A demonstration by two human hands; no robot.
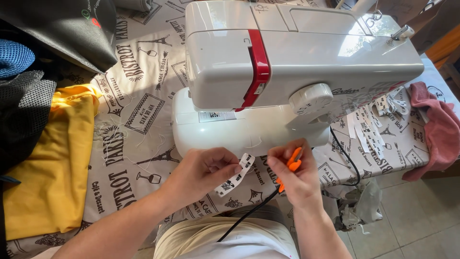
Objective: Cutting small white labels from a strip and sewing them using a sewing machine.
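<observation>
Standing just beyond both hands, white sewing machine (pixel 268 72) on printed surface (pixel 134 120) | yellow cloth (pixel 52 158) far off the left hand's side | left hand (pixel 203 170) grip pinching a printed fabric strip (pixel 235 175) | right hand (pixel 297 172) grip clenched on small orange snips (pixel 291 165), just beside the strip
</observation>
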